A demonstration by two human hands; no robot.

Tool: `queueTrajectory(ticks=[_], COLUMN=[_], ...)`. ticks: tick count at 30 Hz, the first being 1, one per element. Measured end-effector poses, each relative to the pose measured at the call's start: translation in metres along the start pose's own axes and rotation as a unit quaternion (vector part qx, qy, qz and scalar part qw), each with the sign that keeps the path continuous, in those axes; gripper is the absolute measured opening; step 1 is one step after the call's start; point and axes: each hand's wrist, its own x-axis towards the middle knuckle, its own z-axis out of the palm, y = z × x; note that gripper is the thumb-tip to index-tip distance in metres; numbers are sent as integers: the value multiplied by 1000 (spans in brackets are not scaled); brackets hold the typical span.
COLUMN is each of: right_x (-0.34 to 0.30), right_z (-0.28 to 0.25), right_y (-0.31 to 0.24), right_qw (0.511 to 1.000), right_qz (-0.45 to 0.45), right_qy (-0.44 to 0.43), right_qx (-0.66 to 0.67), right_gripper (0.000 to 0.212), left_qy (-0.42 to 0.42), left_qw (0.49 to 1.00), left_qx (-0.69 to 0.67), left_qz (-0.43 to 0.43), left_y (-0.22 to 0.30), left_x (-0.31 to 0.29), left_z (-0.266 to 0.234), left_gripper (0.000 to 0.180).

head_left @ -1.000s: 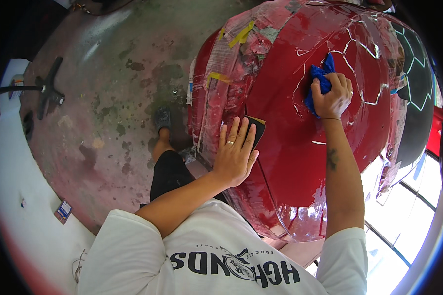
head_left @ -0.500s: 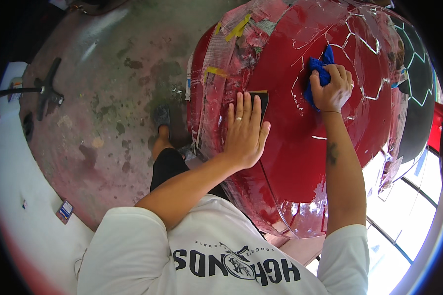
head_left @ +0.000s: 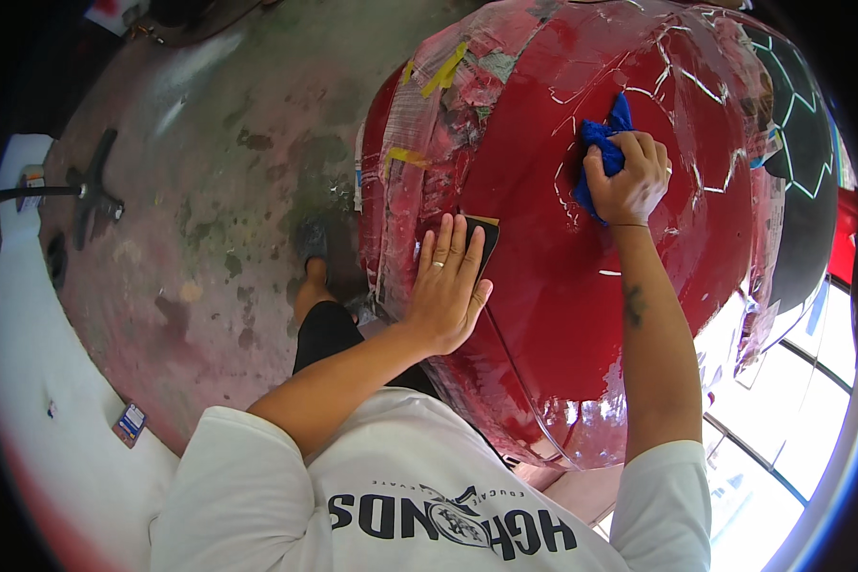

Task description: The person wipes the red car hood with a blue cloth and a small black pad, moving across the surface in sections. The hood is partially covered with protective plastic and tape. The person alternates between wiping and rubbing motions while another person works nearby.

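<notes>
My left hand (head_left: 446, 296) lies with its fingers stretched out over a dark sheet of sandpaper (head_left: 488, 244), holding it pressed against the glossy red car panel (head_left: 543, 315). The sheet's tan edge shows past the fingertips. Farther right, my right hand (head_left: 634, 181) has its fingers closed round a crumpled blue cloth (head_left: 596, 157), which rests on the same panel. Wet-looking reflections run across the paint, and a panel seam passes below my left hand.
Masking paper and plastic (head_left: 439, 124) with yellow tape (head_left: 445, 69) border the panel's left side. A dark window (head_left: 803, 124) lies at the right. On the stained floor (head_left: 219, 191) stands a dark stand base (head_left: 93, 189). A white wall (head_left: 57, 353) runs along the left.
My left hand has slid the sandpaper toward me and slightly left over the panel. The right hand and blue cloth sit a little farther left in view, as does the car.
</notes>
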Motion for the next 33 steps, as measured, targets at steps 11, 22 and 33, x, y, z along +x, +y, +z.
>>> queueTrajectory(ticks=[11, 22, 33], right_x=[0, 5, 24], right_z=[-1, -3, -17], right_y=[-1, -4, -20], right_qw=[1000, 1000, 999], right_qz=[15, 18, 24], right_qy=[-2, 0, -33], right_qx=[1, 24, -14], right_gripper=[23, 23, 46], left_qy=[-26, -62, -42], left_qw=[989, 986, 992], left_qx=[0, 78, 83], left_qz=[143, 137, 87], left_y=[-28, -23, -17], left_x=[33, 63, 73], left_z=[-26, -36, -35], left_gripper=[72, 74, 77])
